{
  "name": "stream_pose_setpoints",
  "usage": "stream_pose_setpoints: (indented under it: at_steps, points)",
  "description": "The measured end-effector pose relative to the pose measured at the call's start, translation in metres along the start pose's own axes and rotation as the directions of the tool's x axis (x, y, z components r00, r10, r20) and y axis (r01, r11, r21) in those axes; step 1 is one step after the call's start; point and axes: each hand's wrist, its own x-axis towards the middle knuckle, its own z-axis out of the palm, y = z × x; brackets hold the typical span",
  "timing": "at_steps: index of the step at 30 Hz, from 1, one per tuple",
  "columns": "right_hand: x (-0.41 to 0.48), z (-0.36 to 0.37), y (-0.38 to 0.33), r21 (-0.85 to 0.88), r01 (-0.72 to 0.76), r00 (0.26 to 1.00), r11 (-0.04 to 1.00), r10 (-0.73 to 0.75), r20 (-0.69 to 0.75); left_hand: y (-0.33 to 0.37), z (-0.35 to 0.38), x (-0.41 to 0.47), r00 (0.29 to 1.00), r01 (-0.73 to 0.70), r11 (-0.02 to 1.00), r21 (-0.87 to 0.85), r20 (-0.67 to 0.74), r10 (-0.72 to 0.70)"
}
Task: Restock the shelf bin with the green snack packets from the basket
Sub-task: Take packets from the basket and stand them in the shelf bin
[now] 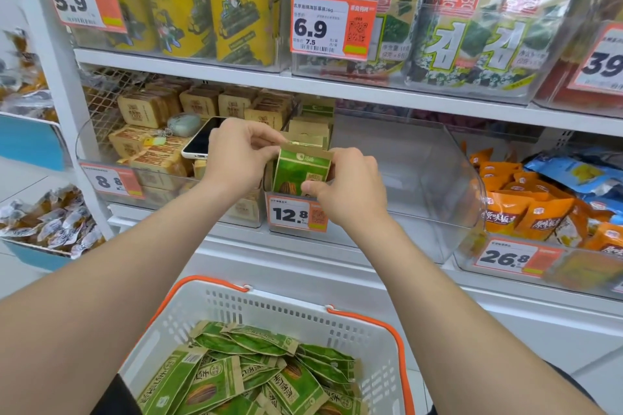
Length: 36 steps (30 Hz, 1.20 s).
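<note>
A green snack packet [301,168] stands upright at the front of the clear shelf bin [421,185], above the 12.8 price tag. My left hand [238,152] pinches the packet's top left corner. My right hand [347,189] grips its lower right edge. Behind it a row of several similar packets [310,130] stands in the bin's left part. Below, a white basket [296,313] with orange handles holds several more green packets [249,377] lying in a loose heap.
The bin's right part is bare behind its clear front. A phone [202,140] and keys lie on brown packets [158,145] in the left bin. Orange bags [526,212] fill the right bin. Seaweed packs [472,30] sit on the shelf above.
</note>
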Motion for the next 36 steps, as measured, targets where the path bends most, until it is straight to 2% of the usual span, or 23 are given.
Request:
stream_pose_setpoints:
  at_steps: [4,8,10,12,14,15,17,19,21,22,24,26,28,30,32,33,36]
  points:
    - [-0.003,-0.002,-0.012,-0.155,0.037,0.995,0.987,-0.022,0.096,-0.003,-0.001,0.002,1.0,-0.002,0.999,-0.052,-0.014,0.002]
    - [-0.005,-0.007,-0.015,-0.259,0.059,0.99,0.964,-0.023,0.14,-0.002,-0.007,0.008,0.996,0.006,0.999,-0.045,0.092,-0.002]
    - [-0.008,-0.003,-0.018,-0.273,0.066,0.98,0.96,-0.012,0.197,-0.002,-0.008,0.007,0.993,0.027,0.999,-0.042,0.117,-0.022]
    - [-0.007,0.002,-0.019,-0.254,0.091,0.968,0.963,-0.025,0.251,0.003,-0.009,0.004,0.996,0.029,0.999,-0.037,0.083,-0.026]
    - [-0.004,-0.001,-0.02,-0.227,0.07,0.969,0.972,-0.012,0.247,0.014,-0.01,-0.003,0.998,-0.016,0.999,0.042,0.065,0.013]
    - [-0.001,-0.005,-0.018,-0.193,0.051,0.973,0.98,-0.006,0.231,0.017,-0.01,-0.005,0.993,-0.077,0.992,0.1,0.094,0.067]
    - [-0.001,-0.014,-0.018,-0.107,-0.01,0.968,0.994,0.036,0.249,0.021,-0.008,-0.01,0.952,-0.214,0.96,0.181,0.259,0.164]
    - [0.002,-0.017,-0.014,0.023,-0.05,0.93,0.998,0.038,0.365,0.02,-0.005,-0.013,0.889,-0.265,0.935,0.236,0.434,0.143]
    - [0.007,-0.013,-0.009,0.133,-0.096,0.906,0.986,0.032,0.422,0.013,-0.002,-0.014,0.843,-0.295,0.896,0.333,0.532,0.08]
    - [0.012,-0.009,-0.005,0.196,-0.159,0.92,0.968,0.073,0.386,0.01,-0.001,-0.015,0.836,-0.332,0.862,0.384,0.544,0.079]
    - [0.023,-0.007,0.0,0.376,-0.339,0.933,0.863,0.255,0.255,0.007,0.001,-0.015,0.85,-0.39,0.806,0.446,0.512,0.128]
    - [0.032,-0.006,0.005,0.453,-0.413,0.911,0.79,0.371,0.182,0.012,0.002,-0.012,0.86,-0.401,0.786,0.471,0.488,0.146]
    - [0.043,-0.004,0.006,0.51,-0.479,0.878,0.715,0.388,0.281,0.021,0.007,-0.008,0.858,-0.415,0.749,0.516,0.495,0.135]
    - [0.053,0.004,0.001,0.611,-0.553,0.827,0.567,0.289,0.482,0.028,0.014,-0.007,0.863,-0.419,0.713,0.563,0.491,0.12]
    - [0.062,0.014,-0.002,0.656,-0.614,0.783,0.439,0.232,0.577,0.027,0.022,-0.01,0.881,-0.403,0.7,0.59,0.456,0.123]
    - [0.067,0.019,-0.001,0.662,-0.623,0.777,0.416,0.232,0.585,0.025,0.026,-0.011,0.895,-0.389,0.699,0.6,0.426,0.132]
    - [0.074,0.021,0.0,0.677,-0.588,0.808,0.442,0.288,0.514,0.019,0.033,-0.009,0.924,-0.352,0.721,0.597,0.347,0.164]
